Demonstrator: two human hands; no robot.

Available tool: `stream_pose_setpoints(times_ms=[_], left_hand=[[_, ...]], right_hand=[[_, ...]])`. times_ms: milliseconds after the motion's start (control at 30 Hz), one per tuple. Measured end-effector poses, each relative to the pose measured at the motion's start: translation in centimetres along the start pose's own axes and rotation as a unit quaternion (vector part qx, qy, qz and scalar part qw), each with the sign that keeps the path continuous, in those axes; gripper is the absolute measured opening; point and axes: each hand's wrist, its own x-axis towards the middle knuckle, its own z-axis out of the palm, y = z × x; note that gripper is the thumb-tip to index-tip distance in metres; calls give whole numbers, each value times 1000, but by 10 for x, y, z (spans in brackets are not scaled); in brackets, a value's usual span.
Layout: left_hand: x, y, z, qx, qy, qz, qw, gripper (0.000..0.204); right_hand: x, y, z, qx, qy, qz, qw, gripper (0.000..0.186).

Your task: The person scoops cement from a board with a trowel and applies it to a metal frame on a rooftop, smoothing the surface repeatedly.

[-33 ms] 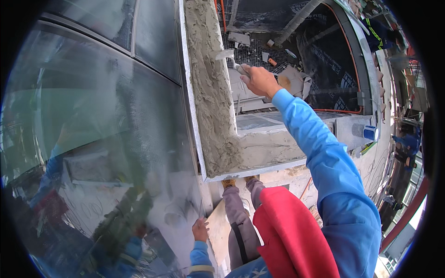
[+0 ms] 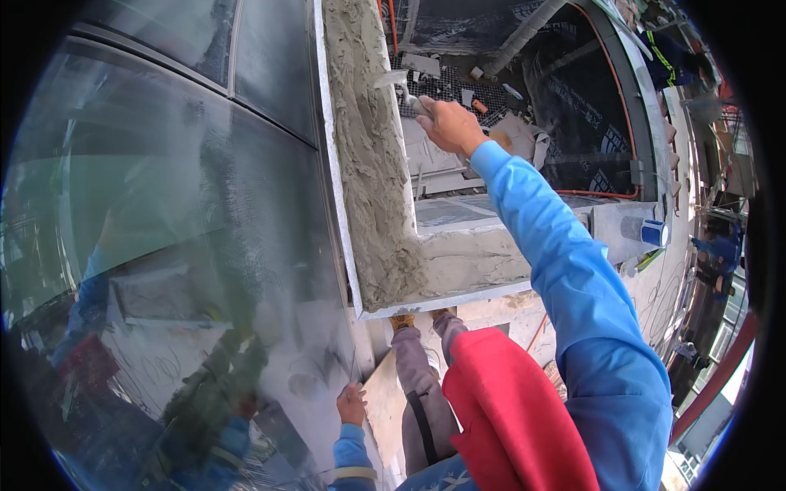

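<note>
My right hand [image 2: 455, 127] is closed round the handle of a trowel [image 2: 391, 79]. The metal blade reaches over the inner edge of a ledge coated with wet grey mortar [image 2: 372, 180]. The mortar's surface is rough and ridged, and it runs along the ledge to the near corner. Low down, my left hand [image 2: 351, 404] hangs beside the glass with its fingers loosely apart and nothing visible in it.
A large dusty glass pane [image 2: 180, 188] stands along the left. Right of the ledge is a recess with debris, dark sheeting [image 2: 573, 106] and an orange conduit [image 2: 598, 194]. A blue-and-white container [image 2: 654, 233] sits at the right. A person in dark clothes [image 2: 665, 61] is farther off.
My right hand and the trowel have shifted a little left and away from me, and the blade has turned. My left hand has barely moved.
</note>
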Motion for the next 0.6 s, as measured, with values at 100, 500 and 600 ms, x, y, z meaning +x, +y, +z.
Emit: stream_pose_setpoints(times_ms=[100,500,600], left_hand=[[8,-3,-5,-16,13,-5,1000,48],[-1,-16,3,-11,23,-57,998,43],[-5,2,10,1,-18,-2,1000,55]], right_hand=[[44,-16,13,-15,-28,23,999,39],[-170,-19,114,42,-105,41,993,48],[-211,-20,133,71,-111,77,988,53]])
